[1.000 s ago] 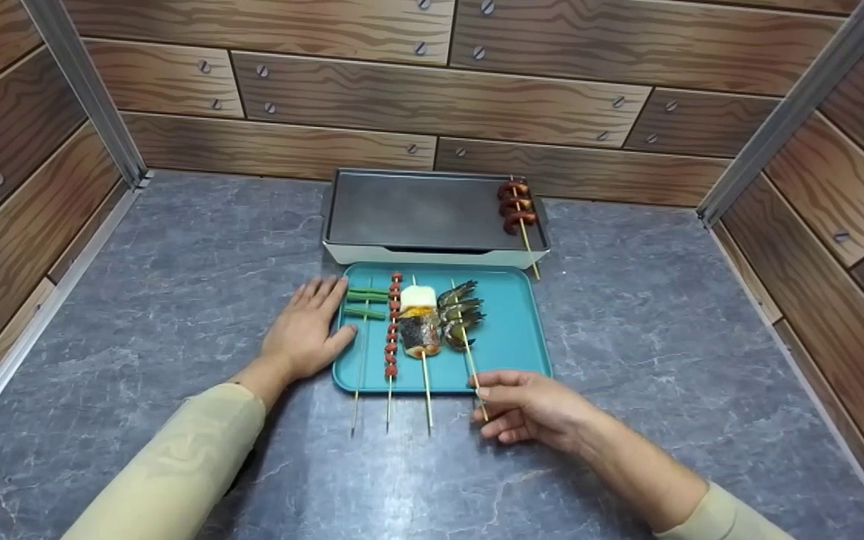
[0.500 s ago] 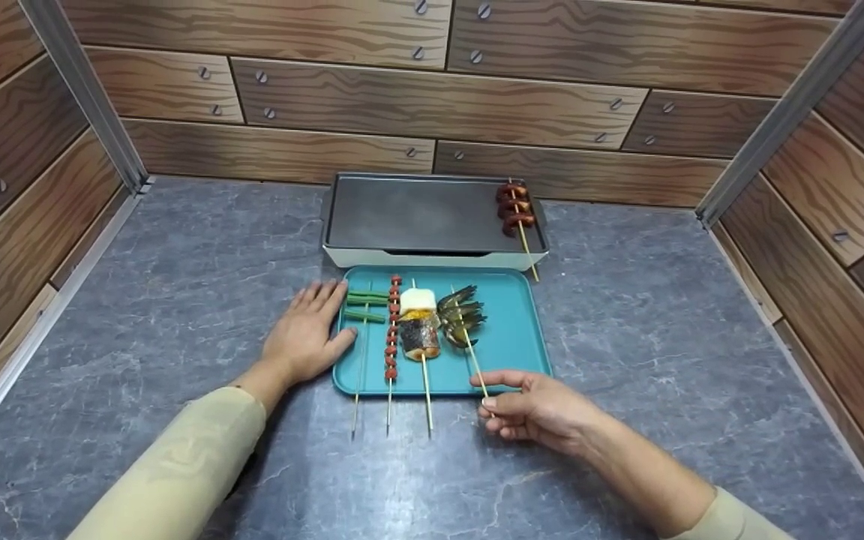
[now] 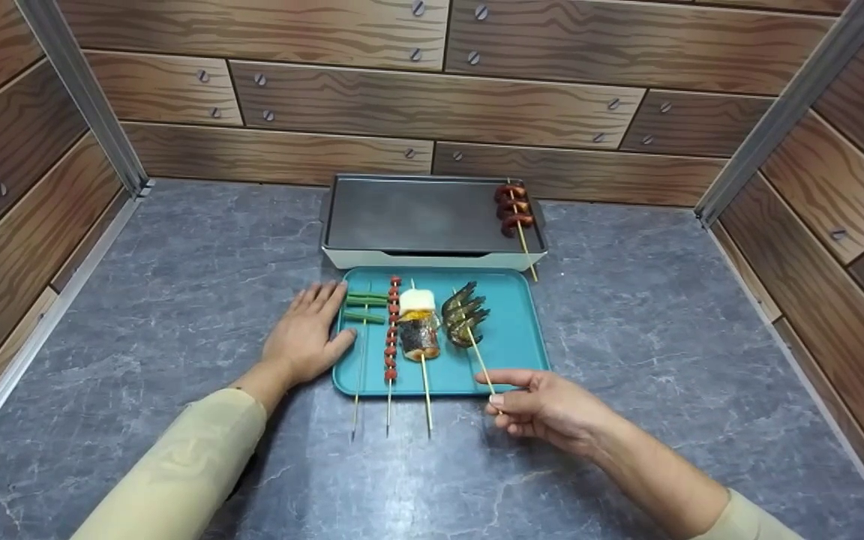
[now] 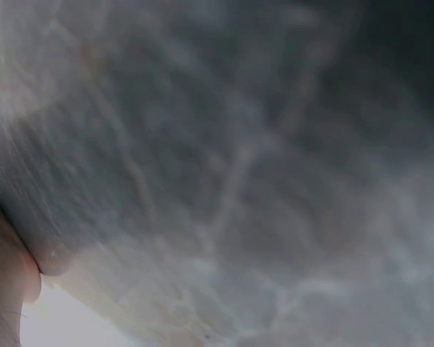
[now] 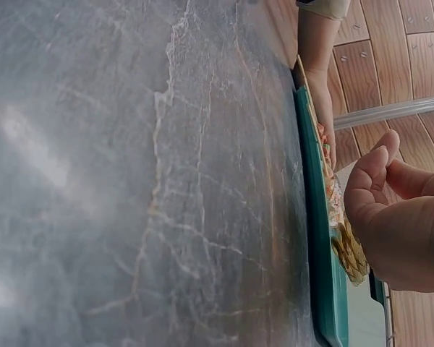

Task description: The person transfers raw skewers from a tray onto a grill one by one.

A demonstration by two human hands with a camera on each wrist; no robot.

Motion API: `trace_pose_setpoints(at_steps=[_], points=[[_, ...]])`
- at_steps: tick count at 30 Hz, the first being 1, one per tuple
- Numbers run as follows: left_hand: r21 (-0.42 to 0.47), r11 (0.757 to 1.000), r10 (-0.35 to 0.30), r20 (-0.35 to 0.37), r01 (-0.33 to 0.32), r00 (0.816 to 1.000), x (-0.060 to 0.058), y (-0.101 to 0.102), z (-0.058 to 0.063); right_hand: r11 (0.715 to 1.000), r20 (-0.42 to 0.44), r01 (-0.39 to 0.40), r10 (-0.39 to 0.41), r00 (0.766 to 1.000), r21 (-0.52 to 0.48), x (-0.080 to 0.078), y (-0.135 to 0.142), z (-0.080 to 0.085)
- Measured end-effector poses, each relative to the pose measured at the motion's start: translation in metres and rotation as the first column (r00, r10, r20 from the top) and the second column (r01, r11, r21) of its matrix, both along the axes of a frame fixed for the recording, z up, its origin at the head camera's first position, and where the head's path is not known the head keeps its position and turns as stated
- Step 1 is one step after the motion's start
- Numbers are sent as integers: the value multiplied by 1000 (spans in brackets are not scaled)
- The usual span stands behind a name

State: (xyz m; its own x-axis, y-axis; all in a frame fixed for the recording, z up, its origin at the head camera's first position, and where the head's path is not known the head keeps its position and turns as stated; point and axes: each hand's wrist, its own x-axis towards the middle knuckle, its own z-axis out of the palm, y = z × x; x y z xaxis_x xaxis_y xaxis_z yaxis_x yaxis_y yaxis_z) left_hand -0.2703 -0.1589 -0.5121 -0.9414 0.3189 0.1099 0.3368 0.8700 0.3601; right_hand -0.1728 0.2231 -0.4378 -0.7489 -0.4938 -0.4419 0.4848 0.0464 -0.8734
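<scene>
Head view: the right hand (image 3: 548,409) pinches the stick of the shrimp skewer (image 3: 466,319) near its lower end, thumb against the fingers, with the index finger reaching out past the stick. This skewer slants across the right half of the tray (image 3: 514,315), shrimp toward the far side, stick crossing the near rim; whether the shrimp touch the tray, I cannot tell. The left hand (image 3: 301,341) lies flat at the tray's left edge, fingers straight and grasping nothing, the thumb reaching over the rim. From left to right beside the shrimp lie the green skewer (image 3: 365,300), the red skewer (image 3: 391,330) and the thick fish skewer (image 3: 420,337), their sticks jutting over the near rim. Just behind the tray stands the griddle (image 3: 409,214), with the sausage skewer (image 3: 514,210) along its right end. All stand on the grey table (image 3: 177,300), before a plank-patterned wall (image 3: 432,97).

Left wrist view: mostly blurred grey, with a strip of skin at the lower left; the fingers' state cannot be told here.

Right wrist view: the right hand's thumb and fingers close together beside the shrimp and tray; the left hand shows beyond.
</scene>
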Motion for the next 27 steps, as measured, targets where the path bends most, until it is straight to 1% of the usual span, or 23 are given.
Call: trace_pose_setpoints(at_steps=[6, 12, 17, 21, 27], points=[[-3, 1000, -2, -10, 2, 1000, 0, 0, -1, 1000, 10, 15, -15, 1000, -11, 3, 3, 5], [0, 1000, -5, -5, 5, 1000, 0, 1, -2, 999, -8, 6, -6, 1000, -32, 5, 7, 12], [-5, 1000, -7, -6, 7, 1000, 0, 1, -3, 997, -16, 10, -12, 1000, -77, 4, 8, 18], [-3, 1000, -12, -15, 12, 1000, -1, 0, -3, 995, -28, 22, -25, 999, -101, 2, 9, 24], [1, 1000, -1, -10, 1, 1000, -1, 0, -1, 996, -60, 36, -41, 997, -75, -6, 10, 34]])
